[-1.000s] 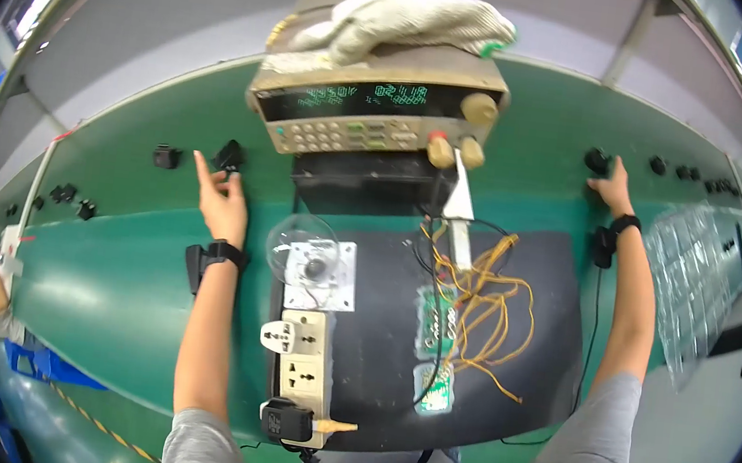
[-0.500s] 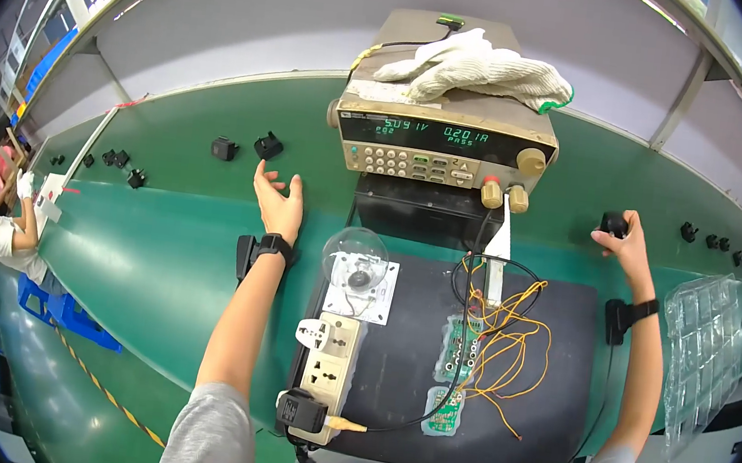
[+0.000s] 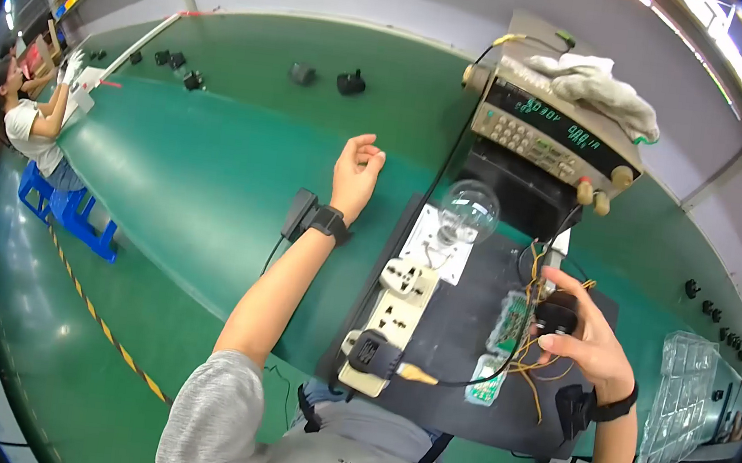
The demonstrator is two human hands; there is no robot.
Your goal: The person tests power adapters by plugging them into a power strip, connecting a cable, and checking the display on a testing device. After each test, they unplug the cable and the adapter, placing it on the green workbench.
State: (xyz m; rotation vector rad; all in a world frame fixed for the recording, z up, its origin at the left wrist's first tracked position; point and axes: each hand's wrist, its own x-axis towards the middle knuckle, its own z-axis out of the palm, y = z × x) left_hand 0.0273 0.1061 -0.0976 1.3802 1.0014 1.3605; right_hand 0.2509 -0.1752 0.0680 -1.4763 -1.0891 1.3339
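Observation:
My right hand (image 3: 592, 344) is wrapped round a small black plug adapter (image 3: 556, 314), above the green circuit boards (image 3: 511, 323) and loose yellow wires (image 3: 539, 402). My left hand (image 3: 357, 175) hovers over the green bench with its fingers loosely curled, thumb apart, and nothing in it. Between the arms, a white power strip (image 3: 391, 312) lies on the black mat (image 3: 438, 367). Another black adapter (image 3: 372, 356) is plugged into its near end, joined to a yellow-ended cable. Beyond the strip, a clear glass bulb (image 3: 471, 208) stands on a white plate (image 3: 424, 247).
A bench power supply (image 3: 555, 129) with a lit display stands at the back, white knitted gloves (image 3: 602, 89) on top. Black adapters (image 3: 350, 83) sit along the bench's far side. A clear blister tray (image 3: 679, 404) lies at right. A co-worker (image 3: 36, 120) sits at far left.
The view has turned and tilted. My right hand has brought the black adapter from the bench's right side to above the mat. My left fingers have curled in. The supply's display reading has changed.

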